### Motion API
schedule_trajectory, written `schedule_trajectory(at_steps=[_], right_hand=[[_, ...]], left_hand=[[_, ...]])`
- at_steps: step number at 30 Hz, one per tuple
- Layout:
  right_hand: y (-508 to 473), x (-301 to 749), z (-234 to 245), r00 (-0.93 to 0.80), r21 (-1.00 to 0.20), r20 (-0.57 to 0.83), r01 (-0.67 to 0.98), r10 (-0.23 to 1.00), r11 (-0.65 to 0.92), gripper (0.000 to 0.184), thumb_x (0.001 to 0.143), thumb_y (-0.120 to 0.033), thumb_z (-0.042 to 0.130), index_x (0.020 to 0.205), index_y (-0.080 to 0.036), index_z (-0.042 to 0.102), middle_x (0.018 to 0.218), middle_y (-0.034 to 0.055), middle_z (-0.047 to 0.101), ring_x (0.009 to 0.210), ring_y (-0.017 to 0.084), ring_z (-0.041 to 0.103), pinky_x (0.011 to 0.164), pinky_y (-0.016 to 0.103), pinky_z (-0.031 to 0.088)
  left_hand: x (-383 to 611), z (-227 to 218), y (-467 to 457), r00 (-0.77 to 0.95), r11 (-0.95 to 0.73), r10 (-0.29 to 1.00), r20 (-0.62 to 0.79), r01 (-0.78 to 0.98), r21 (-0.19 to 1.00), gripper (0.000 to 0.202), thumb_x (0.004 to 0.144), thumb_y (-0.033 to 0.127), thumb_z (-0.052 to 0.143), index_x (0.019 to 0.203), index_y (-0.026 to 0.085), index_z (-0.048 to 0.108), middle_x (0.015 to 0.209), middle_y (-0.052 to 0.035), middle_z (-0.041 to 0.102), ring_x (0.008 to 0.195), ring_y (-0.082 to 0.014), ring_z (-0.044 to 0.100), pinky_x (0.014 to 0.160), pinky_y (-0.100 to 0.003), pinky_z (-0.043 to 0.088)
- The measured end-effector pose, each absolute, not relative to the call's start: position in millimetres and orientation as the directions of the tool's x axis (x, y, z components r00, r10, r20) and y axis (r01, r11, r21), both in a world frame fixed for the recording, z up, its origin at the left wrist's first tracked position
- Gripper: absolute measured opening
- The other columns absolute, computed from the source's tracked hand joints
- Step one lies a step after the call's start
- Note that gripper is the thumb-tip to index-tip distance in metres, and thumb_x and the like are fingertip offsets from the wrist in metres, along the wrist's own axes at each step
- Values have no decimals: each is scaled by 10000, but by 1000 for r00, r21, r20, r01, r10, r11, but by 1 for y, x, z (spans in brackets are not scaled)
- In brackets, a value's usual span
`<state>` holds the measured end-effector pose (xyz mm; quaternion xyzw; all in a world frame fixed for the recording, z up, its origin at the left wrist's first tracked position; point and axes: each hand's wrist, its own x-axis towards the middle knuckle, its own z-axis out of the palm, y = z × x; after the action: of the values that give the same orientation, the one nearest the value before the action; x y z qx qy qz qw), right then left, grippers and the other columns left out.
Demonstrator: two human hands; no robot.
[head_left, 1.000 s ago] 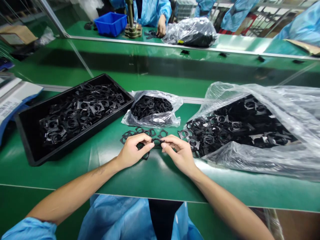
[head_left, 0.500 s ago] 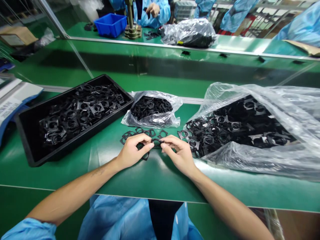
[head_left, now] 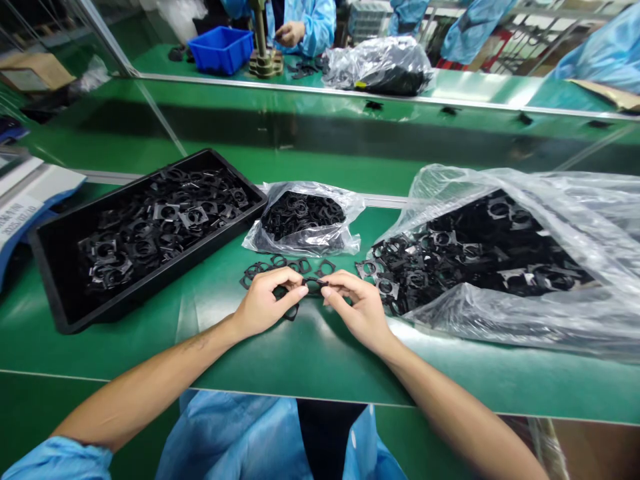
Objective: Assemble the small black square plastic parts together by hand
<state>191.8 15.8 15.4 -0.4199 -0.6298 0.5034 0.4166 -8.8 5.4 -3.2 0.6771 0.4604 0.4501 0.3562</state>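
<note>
Between my two hands is a small black ring-shaped part (head_left: pixel 314 288), held just above the green table (head_left: pixel 280 363). My left hand (head_left: pixel 265 300) pinches its left end between thumb and forefinger. Its right end is gripped by the fingertips of my right hand (head_left: pixel 357 307). The fingers cover both ends, so I cannot tell whether it is one piece or two joined. Several loose black rings (head_left: pixel 300 265) lie just beyond my hands, and one more ring (head_left: pixel 291 312) lies under my left thumb.
A black tray (head_left: pixel 150 277) of black square-framed parts stands at left. A small clear bag (head_left: pixel 300 247) of rings sits ahead; a large clear bag (head_left: pixel 480 313) spills framed parts at right. Behind the divider are a blue bin (head_left: pixel 223 50), a press stand (head_left: pixel 265 60) and a co-worker's hand (head_left: pixel 291 33).
My hands and the ring between them have hardly moved. Across the divider, the co-worker's hand has shifted left and down toward the press stand.
</note>
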Motion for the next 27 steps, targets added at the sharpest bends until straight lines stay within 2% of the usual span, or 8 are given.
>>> schedule_trajectory(at_steps=[27], right_hand=[[16,192,17,-327,-965,144,164,934,206,107,922,-274,658,933,-201,735,854,36,668,698,141,639,618,256,525]], left_hand=[[-10,-5,7,207,-340,937,281,358,870,165,918,265,642,777,179,638,687,10,651,640,-124,600,660,-223,480]])
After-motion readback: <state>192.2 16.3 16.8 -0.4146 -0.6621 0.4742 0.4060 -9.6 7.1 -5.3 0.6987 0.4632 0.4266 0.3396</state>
